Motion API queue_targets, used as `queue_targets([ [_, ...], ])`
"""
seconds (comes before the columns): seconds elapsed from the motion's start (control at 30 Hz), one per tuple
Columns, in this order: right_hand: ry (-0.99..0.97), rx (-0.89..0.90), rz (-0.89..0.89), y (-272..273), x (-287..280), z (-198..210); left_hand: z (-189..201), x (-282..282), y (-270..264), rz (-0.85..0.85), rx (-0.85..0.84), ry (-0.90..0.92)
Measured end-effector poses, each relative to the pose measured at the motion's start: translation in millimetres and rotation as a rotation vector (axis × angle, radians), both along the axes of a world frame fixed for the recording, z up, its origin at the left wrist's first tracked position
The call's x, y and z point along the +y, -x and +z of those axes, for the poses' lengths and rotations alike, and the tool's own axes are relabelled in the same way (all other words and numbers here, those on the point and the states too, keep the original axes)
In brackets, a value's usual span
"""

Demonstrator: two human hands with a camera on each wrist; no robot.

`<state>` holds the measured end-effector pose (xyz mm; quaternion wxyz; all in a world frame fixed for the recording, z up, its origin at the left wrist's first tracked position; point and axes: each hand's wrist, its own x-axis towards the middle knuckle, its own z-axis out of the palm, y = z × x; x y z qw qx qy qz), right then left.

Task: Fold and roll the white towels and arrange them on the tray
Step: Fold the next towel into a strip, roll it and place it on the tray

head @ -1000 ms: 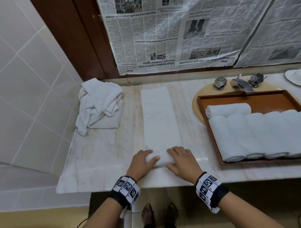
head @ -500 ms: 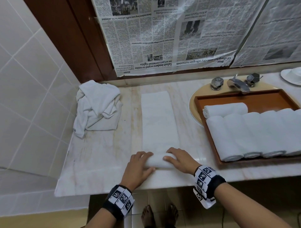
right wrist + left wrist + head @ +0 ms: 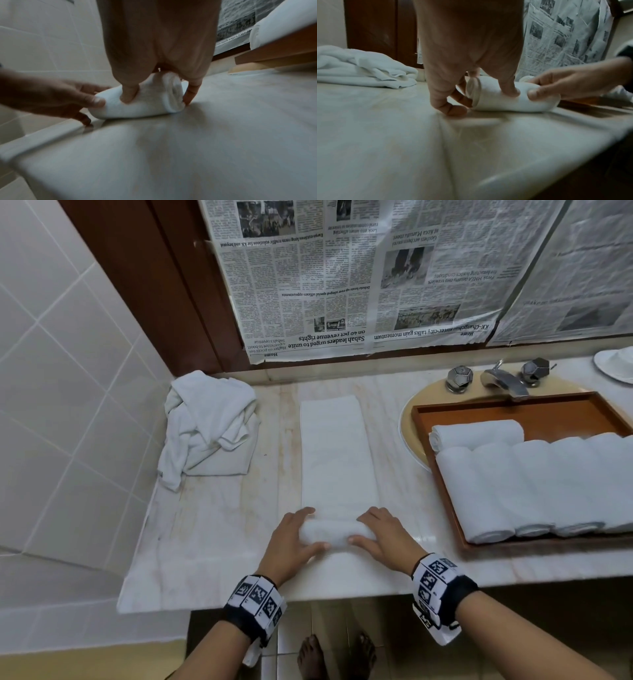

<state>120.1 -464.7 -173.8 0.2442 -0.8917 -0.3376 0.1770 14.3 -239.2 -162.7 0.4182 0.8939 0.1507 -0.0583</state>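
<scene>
A long folded white towel (image 3: 334, 453) lies on the marble counter (image 3: 212, 529), its near end rolled into a short cylinder (image 3: 334, 534) (image 3: 501, 97) (image 3: 142, 106). My left hand (image 3: 291, 542) (image 3: 467, 75) grips the roll's left end, thumb on the near side, fingers over the top. My right hand (image 3: 383, 537) (image 3: 159, 75) grips the right end the same way. A wooden tray (image 3: 534, 409) at the right holds several rolled white towels (image 3: 534, 484), one (image 3: 476, 433) lying crosswise behind them.
A crumpled pile of white towels (image 3: 209, 426) (image 3: 361, 70) sits at the counter's back left by the tiled wall. The tray rests over a sink with a chrome faucet (image 3: 503, 380). Newspaper (image 3: 359, 275) covers the wall behind. A white dish (image 3: 616, 364) is at the far right.
Both hands have rolled the towel's near end forward, away from the counter's edge. The roll has grown thicker and the flat part shorter.
</scene>
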Motion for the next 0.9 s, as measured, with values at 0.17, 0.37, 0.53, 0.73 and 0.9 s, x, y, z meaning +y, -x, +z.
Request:
queue_targets([
  [0.17,0.014,0.176,0.017,2.8,-2.0,6.7,-5.2,2.1,13.9,-0.099,-0.069,-0.057],
  [0.37,0.112,0.136,0.021,14.4,-5.6,14.6,4.2,11.5,4.4,-0.239,0.135,-0.074],
  [0.53,0.122,-0.375,0.045,31.6,-3.7,10.0,8.0,12.4,-4.0,-0.272,0.241,-0.041],
  [0.73,0.243,-0.23,0.086,23.0,1.3,11.5,2.6,0.6,7.7,-0.014,0.098,0.052],
  [0.9,0.27,-0.043,0.044,7.4,13.9,21.7,1.0,-15.0,19.1,-0.057,-0.042,-0.078],
])
